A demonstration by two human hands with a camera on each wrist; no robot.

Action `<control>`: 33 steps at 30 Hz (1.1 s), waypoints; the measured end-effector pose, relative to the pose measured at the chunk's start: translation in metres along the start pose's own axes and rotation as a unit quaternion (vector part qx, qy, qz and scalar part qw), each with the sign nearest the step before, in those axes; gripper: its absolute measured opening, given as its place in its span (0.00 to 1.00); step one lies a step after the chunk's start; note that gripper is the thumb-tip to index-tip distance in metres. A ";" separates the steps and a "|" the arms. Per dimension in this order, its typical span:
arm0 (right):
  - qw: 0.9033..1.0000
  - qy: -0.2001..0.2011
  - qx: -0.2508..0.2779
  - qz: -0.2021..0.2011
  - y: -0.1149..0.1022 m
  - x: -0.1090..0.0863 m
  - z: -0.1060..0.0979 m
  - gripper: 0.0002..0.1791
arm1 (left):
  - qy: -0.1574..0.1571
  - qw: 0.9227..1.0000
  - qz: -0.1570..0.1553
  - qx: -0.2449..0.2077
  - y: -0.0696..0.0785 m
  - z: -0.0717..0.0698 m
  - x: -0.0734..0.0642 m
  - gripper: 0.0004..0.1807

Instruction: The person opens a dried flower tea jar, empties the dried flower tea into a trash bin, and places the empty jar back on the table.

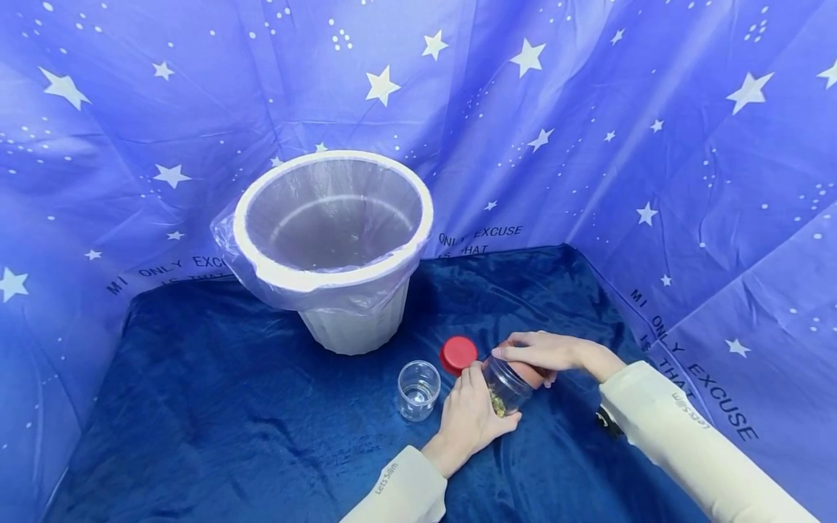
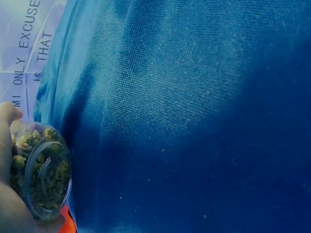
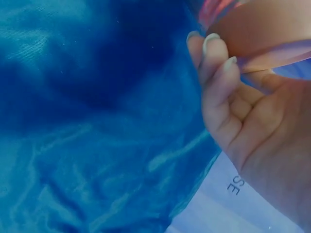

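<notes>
My left hand grips the body of a clear jar, which is tilted on its side above the cloth. Dried yellow-green flower buds lie in it, seen through its round base in the left wrist view. An orange-brown lid covers the jar's right end. My right hand holds this lid, its fingers curled around the rim in the right wrist view. Behind my left hand is a red lid, lying on the cloth. An uncapped clear jar stands upright to the left of that hand.
A white bin with a clear plastic liner stands at the back, left of the jars. Dark blue cloth covers the table. Star-patterned purple fabric hangs behind and at the sides. A small dark object is partly hidden by the right sleeve.
</notes>
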State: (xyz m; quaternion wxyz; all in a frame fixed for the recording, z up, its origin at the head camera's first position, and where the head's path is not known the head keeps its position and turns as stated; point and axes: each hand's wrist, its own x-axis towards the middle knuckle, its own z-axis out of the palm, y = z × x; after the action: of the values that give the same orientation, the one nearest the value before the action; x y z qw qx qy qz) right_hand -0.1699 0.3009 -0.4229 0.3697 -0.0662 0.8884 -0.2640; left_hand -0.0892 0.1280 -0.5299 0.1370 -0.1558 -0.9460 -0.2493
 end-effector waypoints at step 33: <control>0.955 0.139 -0.168 0.203 0.010 0.049 0.004 0.53 | 0.015 1.000 0.008 -0.009 -0.002 0.001 -0.002 0.52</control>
State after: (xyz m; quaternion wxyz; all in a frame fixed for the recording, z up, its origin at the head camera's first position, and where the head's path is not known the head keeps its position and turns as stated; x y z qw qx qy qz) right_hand -0.2011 0.2923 -0.4606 0.2716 0.0916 0.9573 -0.0371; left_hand -0.0882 0.1262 -0.5322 0.1514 -0.1605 -0.9404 -0.2589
